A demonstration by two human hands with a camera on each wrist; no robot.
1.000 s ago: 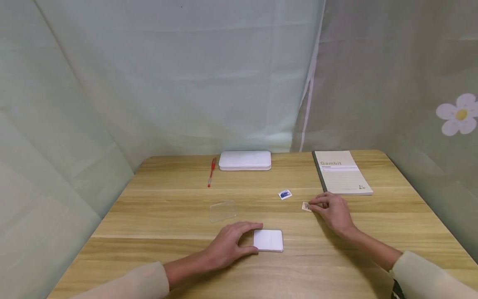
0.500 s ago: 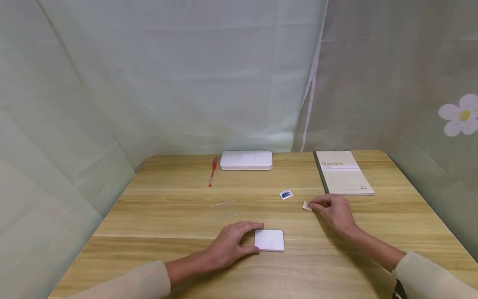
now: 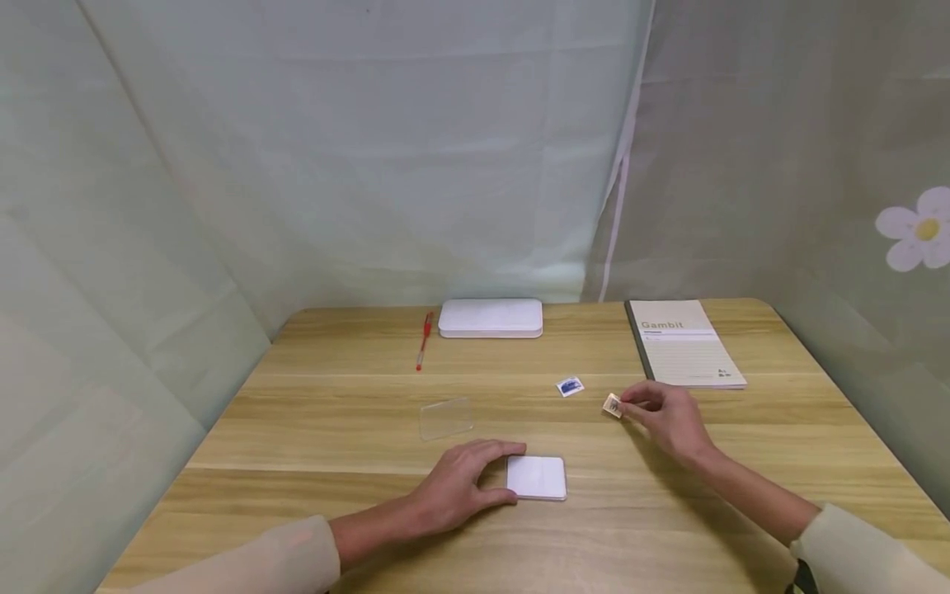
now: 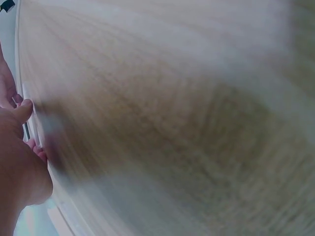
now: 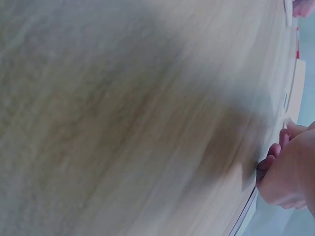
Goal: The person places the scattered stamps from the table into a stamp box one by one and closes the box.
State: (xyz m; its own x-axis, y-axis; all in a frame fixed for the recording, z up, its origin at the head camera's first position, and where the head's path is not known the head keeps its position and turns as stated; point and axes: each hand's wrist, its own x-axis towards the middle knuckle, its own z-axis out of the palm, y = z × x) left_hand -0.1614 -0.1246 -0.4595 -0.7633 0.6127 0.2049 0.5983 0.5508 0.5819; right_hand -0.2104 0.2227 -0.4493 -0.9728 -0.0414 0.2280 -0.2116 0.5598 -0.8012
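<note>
With thumb and fingertips my right hand (image 3: 671, 422) pinches a small postage stamp (image 3: 612, 405) with a dark print, tilted off the tabletop. A second stamp (image 3: 570, 386), blue and white, lies flat to its left. My left hand (image 3: 456, 487) holds a small white rectangular block with a clear rim (image 3: 537, 478) at its left end, index finger at the far edge and thumb at the near corner. A thin clear plastic plate (image 3: 446, 419) lies beyond the left hand. In the wrist views both hands (image 4: 22, 152) (image 5: 288, 169) appear only at the edge; the stamp is hardly discernible there.
A white flat case (image 3: 491, 318) stands at the table's back edge, with a red pen (image 3: 424, 341) to its left. A notebook (image 3: 684, 342) lies at the back right, just beyond the right hand. Cloth curtains (image 3: 445, 148) enclose the back and sides.
My right hand has tipped the dark-printed stamp up from the table and turned it slightly. The left hand and the white block have stayed put; the head view shifted a little.
</note>
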